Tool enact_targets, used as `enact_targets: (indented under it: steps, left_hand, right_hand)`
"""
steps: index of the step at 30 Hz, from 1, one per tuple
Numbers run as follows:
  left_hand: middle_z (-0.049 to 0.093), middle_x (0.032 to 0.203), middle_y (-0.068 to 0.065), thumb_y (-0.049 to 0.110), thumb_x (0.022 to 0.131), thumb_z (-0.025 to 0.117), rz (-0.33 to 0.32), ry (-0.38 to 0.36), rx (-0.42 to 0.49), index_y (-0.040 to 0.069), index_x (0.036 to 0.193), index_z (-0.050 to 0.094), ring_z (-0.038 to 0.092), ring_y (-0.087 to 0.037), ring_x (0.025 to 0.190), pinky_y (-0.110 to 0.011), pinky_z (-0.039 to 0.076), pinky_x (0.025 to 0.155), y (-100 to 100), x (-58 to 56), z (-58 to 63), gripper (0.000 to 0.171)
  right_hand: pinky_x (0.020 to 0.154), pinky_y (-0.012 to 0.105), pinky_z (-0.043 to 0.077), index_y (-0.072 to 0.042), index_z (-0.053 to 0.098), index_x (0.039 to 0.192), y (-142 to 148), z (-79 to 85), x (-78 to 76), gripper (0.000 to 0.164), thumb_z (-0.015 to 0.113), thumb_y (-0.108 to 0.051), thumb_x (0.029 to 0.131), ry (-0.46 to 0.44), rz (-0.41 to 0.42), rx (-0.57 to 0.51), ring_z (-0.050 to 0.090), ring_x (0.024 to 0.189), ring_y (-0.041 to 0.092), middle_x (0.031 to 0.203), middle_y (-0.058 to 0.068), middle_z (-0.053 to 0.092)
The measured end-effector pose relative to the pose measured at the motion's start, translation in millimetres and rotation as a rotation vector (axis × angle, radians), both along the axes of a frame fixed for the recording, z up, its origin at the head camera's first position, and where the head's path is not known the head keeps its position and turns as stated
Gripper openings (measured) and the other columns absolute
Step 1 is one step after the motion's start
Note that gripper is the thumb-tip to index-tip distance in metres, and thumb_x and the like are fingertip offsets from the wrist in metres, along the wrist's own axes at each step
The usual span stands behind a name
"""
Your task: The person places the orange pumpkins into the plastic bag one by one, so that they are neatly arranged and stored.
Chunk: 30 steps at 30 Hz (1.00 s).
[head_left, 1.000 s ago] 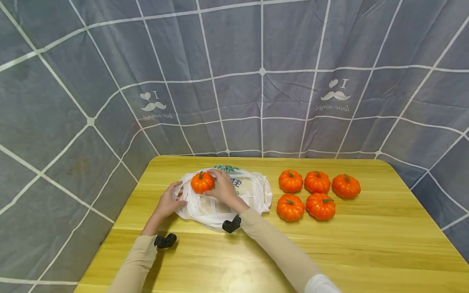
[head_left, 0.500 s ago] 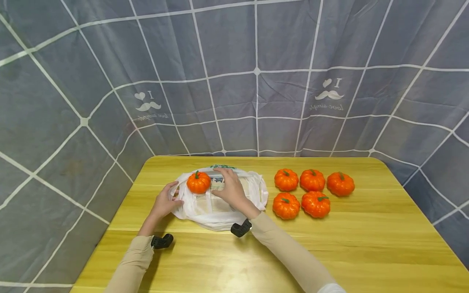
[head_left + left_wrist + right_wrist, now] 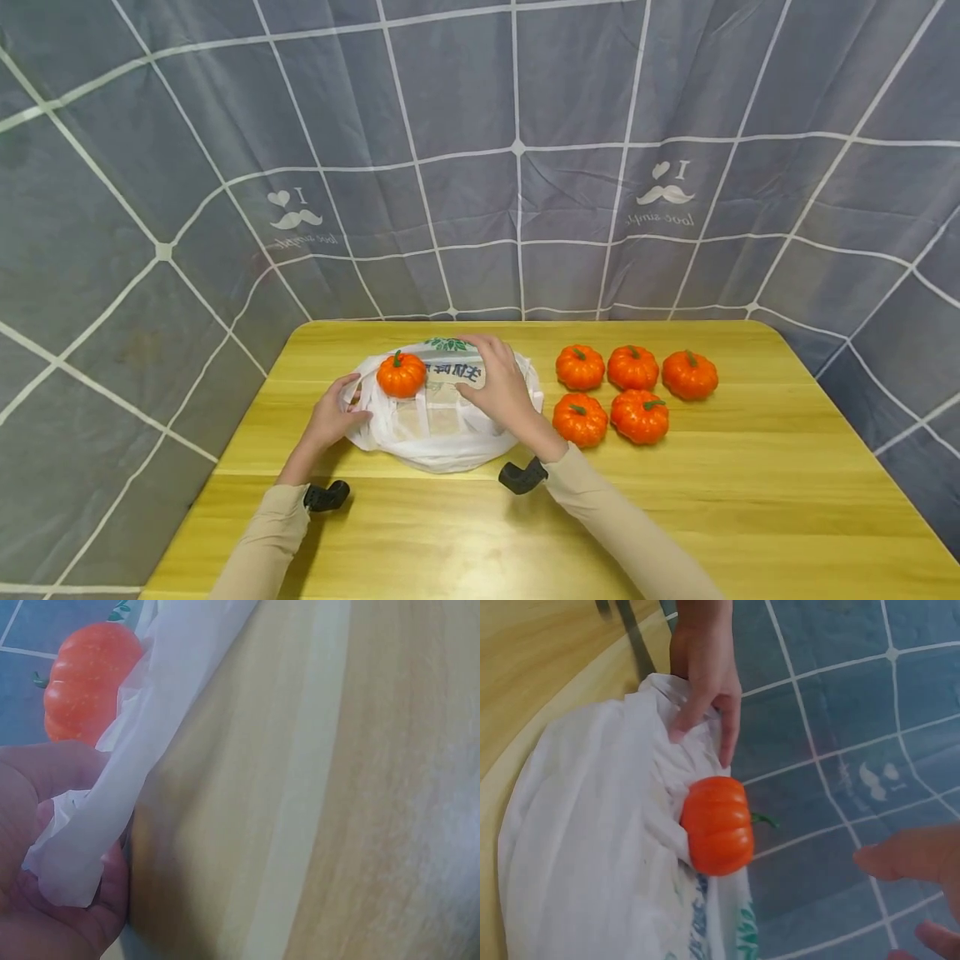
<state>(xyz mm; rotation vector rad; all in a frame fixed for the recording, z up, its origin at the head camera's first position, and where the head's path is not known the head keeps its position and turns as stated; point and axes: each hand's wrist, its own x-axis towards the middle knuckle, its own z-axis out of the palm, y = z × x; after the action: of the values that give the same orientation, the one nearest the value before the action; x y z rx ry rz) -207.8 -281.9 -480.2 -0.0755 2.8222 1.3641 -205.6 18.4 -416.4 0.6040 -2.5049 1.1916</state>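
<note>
A white plastic bag [image 3: 442,446] with green and blue print lies flat on the table, something pale and blocky showing through it. One small orange pumpkin [image 3: 401,375] with a green stem sits on its left part. My left hand [image 3: 335,410] grips the bag's left end; in the left wrist view the white film [image 3: 112,817] runs between thumb and curled fingers. Over the bag's right part hovers my right hand [image 3: 501,387], fingers spread and holding nothing. The right wrist view shows its fingertips [image 3: 889,859] apart from the pumpkin [image 3: 718,825].
Several more orange pumpkins stand in two rows right of the bag, among them a front one [image 3: 580,420] and the rightmost one [image 3: 689,375]. The wooden table [image 3: 720,500] ends at a grey curtain [image 3: 570,192] with white lines, behind and to the left.
My right hand has let go of the pumpkin, leaving it on the bag, and has drawn back to the right with fingers spread. My left hand stays at the bag's left end.
</note>
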Motion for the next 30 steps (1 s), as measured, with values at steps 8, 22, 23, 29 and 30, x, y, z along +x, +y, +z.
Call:
enact_targets:
  steps: [8, 22, 23, 29, 30]
  left_hand:
    - [0.054, 0.126, -0.032, 0.004, 0.081, 0.071, -0.016, 0.012, 0.015, -0.002, 0.144, 0.034, 0.056, -0.039, 0.11, -0.012, 0.044, 0.069, -2, -0.2, 0.7, 0.073]
    - [0.057, 0.124, -0.031, 0.004, 0.079, 0.072, 0.009, 0.017, -0.012, -0.001, 0.142, 0.036, 0.059, -0.037, 0.105, -0.013, 0.044, 0.068, 1, 0.4, 0.9, 0.073]
    - [0.057, 0.124, -0.031, 0.004, 0.079, 0.072, 0.012, 0.018, -0.022, -0.001, 0.142, 0.037, 0.059, -0.037, 0.105, -0.013, 0.044, 0.068, 1, 0.6, 0.6, 0.073]
    - [0.056, 0.125, -0.032, 0.003, 0.079, 0.072, 0.007, 0.02, -0.027, -0.002, 0.143, 0.036, 0.06, -0.038, 0.104, -0.014, 0.045, 0.067, 2, 1.5, -1.2, 0.073]
    - [0.056, 0.124, -0.032, 0.003, 0.079, 0.072, 0.008, 0.023, -0.026, -0.002, 0.142, 0.036, 0.06, -0.038, 0.103, -0.014, 0.045, 0.067, 3, 1.5, -1.4, 0.073]
  right_hand:
    - [0.097, 0.05, 0.044, -0.017, 0.052, 0.134, 27, 10.8, 9.1, 0.068, 0.081, -0.011, 0.073, 0.073, -0.041, 0.019, 0.046, 0.123, 0.031, 0.134, 0.009, 0.051]
    - [0.1, 0.052, 0.039, -0.016, 0.052, 0.134, 89, 18.2, 22.1, 0.065, 0.077, -0.006, 0.075, 0.104, -0.096, -0.002, 0.044, 0.124, 0.032, 0.133, 0.01, 0.051]
    - [0.101, 0.052, 0.038, -0.015, 0.051, 0.134, 92, 18.3, 22.8, 0.065, 0.077, -0.006, 0.075, 0.108, -0.096, -0.008, 0.044, 0.124, 0.032, 0.134, 0.01, 0.051]
    - [0.1, 0.052, 0.039, -0.012, 0.051, 0.134, 114, 18.2, 26.5, 0.066, 0.078, -0.004, 0.074, 0.131, -0.114, -0.031, 0.044, 0.124, 0.032, 0.135, 0.012, 0.05]
    - [0.1, 0.053, 0.039, -0.011, 0.052, 0.134, 118, 17.8, 26.7, 0.065, 0.078, -0.004, 0.074, 0.133, -0.123, -0.028, 0.044, 0.123, 0.032, 0.134, 0.013, 0.051]
